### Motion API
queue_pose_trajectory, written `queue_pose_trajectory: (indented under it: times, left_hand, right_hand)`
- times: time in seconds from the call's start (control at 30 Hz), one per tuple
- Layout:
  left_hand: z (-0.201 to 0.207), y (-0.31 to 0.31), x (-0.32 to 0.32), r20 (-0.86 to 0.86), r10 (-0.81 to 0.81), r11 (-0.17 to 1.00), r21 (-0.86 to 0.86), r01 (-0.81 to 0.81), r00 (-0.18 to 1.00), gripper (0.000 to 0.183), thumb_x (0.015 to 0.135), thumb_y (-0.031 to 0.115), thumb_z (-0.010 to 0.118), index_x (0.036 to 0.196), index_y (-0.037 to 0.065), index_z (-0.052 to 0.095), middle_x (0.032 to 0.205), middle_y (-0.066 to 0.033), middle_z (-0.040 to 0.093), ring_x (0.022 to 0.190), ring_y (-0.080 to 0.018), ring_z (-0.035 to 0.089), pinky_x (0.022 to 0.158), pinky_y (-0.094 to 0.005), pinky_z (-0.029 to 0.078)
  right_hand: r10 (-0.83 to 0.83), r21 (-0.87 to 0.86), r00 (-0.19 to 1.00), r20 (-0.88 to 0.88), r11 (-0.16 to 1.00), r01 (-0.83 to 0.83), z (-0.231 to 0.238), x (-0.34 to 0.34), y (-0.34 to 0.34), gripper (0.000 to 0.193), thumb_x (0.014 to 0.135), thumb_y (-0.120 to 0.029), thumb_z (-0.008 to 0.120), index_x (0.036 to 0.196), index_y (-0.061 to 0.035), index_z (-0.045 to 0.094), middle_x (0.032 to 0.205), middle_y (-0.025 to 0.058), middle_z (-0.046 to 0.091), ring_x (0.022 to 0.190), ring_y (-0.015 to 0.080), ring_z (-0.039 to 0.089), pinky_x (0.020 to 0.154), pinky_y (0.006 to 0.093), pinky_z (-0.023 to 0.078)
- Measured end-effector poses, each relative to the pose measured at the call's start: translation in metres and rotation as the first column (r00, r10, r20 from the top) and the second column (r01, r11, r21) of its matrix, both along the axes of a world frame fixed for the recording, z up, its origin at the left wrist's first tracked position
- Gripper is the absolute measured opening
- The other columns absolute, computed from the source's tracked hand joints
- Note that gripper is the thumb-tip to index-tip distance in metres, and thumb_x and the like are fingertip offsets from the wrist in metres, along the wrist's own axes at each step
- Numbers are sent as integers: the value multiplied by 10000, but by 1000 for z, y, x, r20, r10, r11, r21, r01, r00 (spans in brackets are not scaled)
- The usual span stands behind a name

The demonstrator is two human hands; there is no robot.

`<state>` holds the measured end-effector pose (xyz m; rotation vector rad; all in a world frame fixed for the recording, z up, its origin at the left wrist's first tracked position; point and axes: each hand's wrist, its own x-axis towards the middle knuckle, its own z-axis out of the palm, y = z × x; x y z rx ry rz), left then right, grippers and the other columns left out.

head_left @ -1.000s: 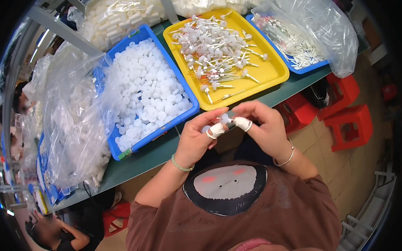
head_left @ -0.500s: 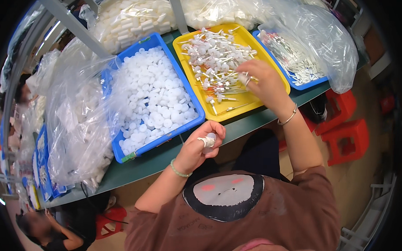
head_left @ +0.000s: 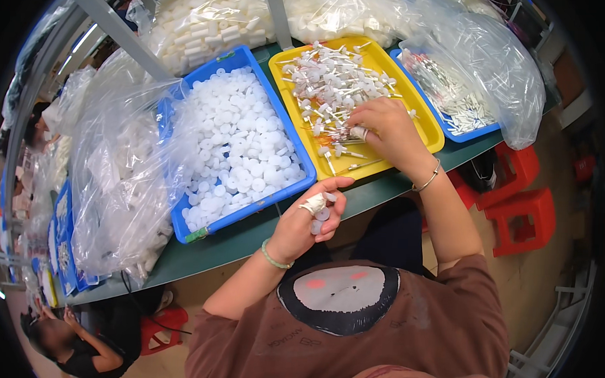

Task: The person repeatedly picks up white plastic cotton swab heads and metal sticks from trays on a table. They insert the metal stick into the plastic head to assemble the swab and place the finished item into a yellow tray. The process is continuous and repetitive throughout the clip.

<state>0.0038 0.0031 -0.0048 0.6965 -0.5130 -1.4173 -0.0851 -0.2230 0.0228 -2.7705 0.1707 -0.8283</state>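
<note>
Bright, fairly even light covers the green table (head_left: 173,259), while the floor (head_left: 211,294) beneath looks dimmer. Tube lights (head_left: 85,38) glow at upper left. Glare streaks the clear plastic bag (head_left: 509,86) at right, and the white discs (head_left: 244,130) look slightly washed out. Fisheye distortion bends the pale rack (head_left: 570,290) near the black rim; the co-worker's head (head_left: 49,337) is blurred.
</note>
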Motion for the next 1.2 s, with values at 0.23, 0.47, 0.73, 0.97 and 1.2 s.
queue_pose_trajectory:
  times: [0.23, 0.47, 0.73, 0.97, 1.2]
  left_hand:
    - [0, 0, 5, 63, -6, 997, 72, 1, 998, 456, 1002, 238, 384, 1384, -11, 366, 913, -32, 486, 580, -40, 366, 458, -169, 322]
    - [1, -2, 0, 101, 38, 999, 25, -40, 994, 398, 993, 211, 447, 1336, 10, 428, 1072, -76, 591, 562, -35, 400, 443, -156, 331]
    - [-4, -1, -4, 195, 103, 994, -58, -93, 975, 353, 981, 181, 482, 1305, 40, 472, 1016, -88, 608, 567, -29, 427, 456, -155, 359]
    - [-9, 0, -2, 166, 98, 995, -51, -91, 981, 350, 997, 172, 447, 1300, -3, 459, 956, -77, 614, 547, -25, 420, 448, -156, 351]
    - [-4, -4, -4, 154, 141, 989, 17, -145, 978, 362, 1003, 198, 439, 1309, 9, 477, 926, -45, 600, 541, -29, 406, 462, -158, 351]
  right_hand:
    - [10, 272, 973, 232, 959, -75, 11, -5, 20, 322, 774, 24, 543, 1079, -47, 619, 937, 138, 630, 870, 322, 599, 772, 383, 476]
    - [-48, 591, 978, 203, 803, -83, -7, -56, 93, 166, 777, -51, 679, 942, -49, 666, 772, 41, 600, 543, 105, 454, 487, 242, 354]
    - [-135, 603, 956, 261, 796, -52, -10, -65, 100, 215, 742, -28, 690, 952, -57, 650, 781, 30, 615, 525, 72, 431, 465, 229, 324]
    - [-98, 485, 941, 323, 871, -76, -14, -59, 102, 222, 718, -25, 705, 925, -59, 633, 756, 58, 610, 572, 158, 538, 496, 270, 412]
    - [-43, 129, 919, 391, 992, -9, -23, -52, 101, 301, 656, -40, 736, 932, -87, 626, 774, 59, 601, 653, 247, 594, 565, 342, 480]
